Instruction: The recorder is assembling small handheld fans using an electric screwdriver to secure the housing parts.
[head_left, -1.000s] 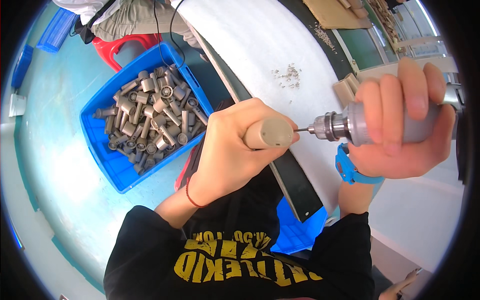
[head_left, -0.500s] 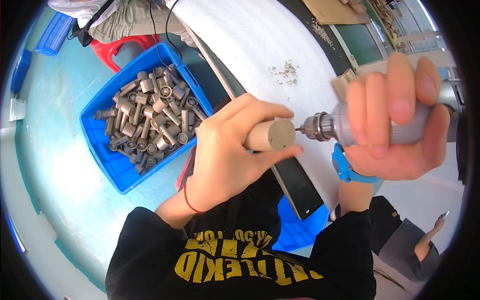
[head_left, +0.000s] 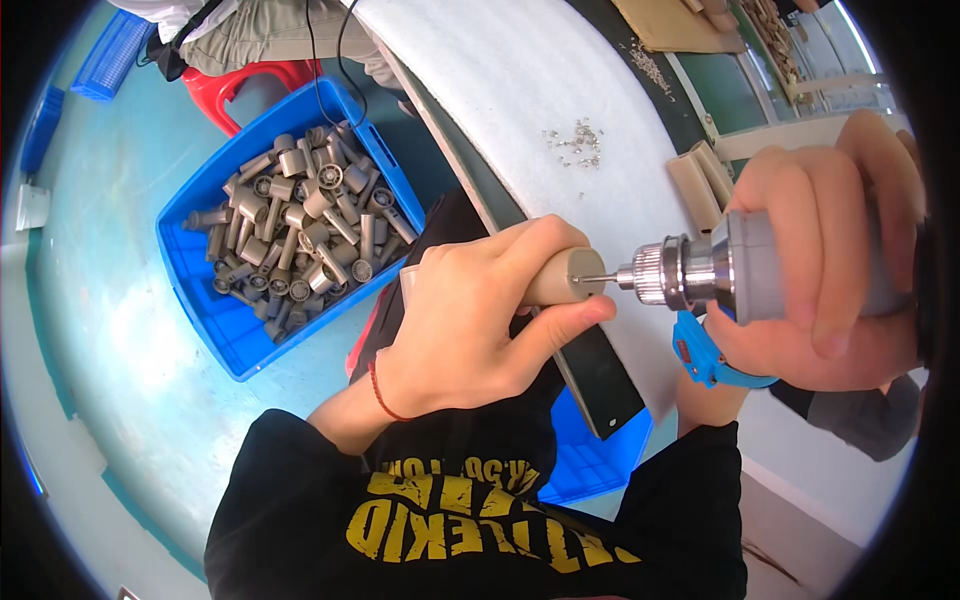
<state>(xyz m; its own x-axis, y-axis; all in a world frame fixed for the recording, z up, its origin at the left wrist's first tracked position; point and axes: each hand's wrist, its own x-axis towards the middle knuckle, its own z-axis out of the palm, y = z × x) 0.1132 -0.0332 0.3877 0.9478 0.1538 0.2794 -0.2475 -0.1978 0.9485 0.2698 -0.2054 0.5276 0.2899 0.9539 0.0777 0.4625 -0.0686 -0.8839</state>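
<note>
My left hand is wrapped round a beige plastic cylinder, its round end face turned right toward the tool. In my right hand is a grey electric screwdriver with a silver collar, held level. Its thin bit meets the cylinder's end face near the upper middle; whether a screw sits at the tip is too small to tell. Both hands are raised over the near edge of a white-covered bench. More beige tubular parts lie on the bench beyond the screwdriver.
A blue crate on the floor at left holds many beige parts. Small screws lie scattered on the bench. A red stool with a seated person is at the far left. Another blue bin stands below the bench edge.
The screwdriver's bit, apart from the cylinder before, now touches its end face. My right hand has shifted right and a little down. The cylinder's end has turned more toward the tool.
</note>
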